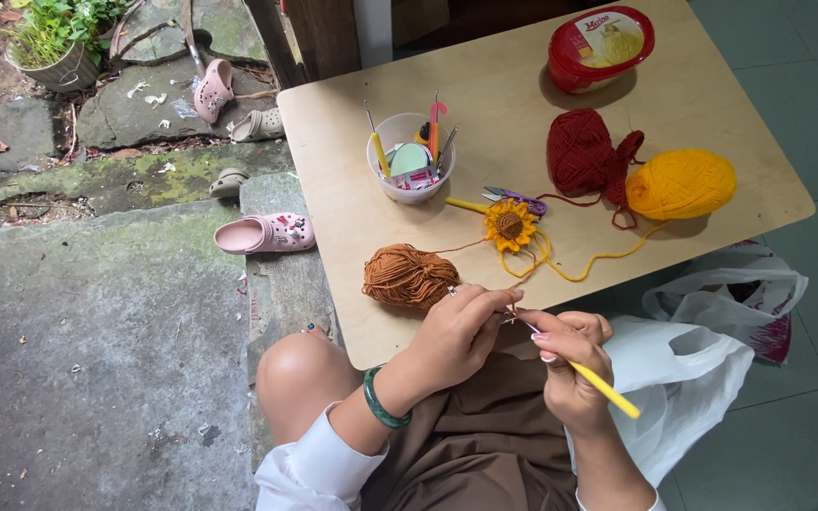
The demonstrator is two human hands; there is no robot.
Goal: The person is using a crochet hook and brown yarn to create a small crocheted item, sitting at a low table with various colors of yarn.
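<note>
The right hand [575, 364] is closed around a yellow-handled crochet hook [591, 375], its handle sticking out behind the hand. The left hand [461, 331], a green bangle [378, 401] on its wrist, has its fingertips pinched on a thin strand of brown yarn [508, 310] right where the hook's tip meets them. Just beyond the left hand, on the pale wooden tabletop [352, 227], sits a brown ball of yarn [409, 276]. Past both hands lies a small crocheted sunflower [510, 225] with a loose yellow strand. Farther out stands a white plastic cup of hooks and tools [411, 159], and beyond the right hand a dark red yarn ball [581, 153], a yellow yarn ball [681, 184] and a red lidded tub [600, 45].
</note>
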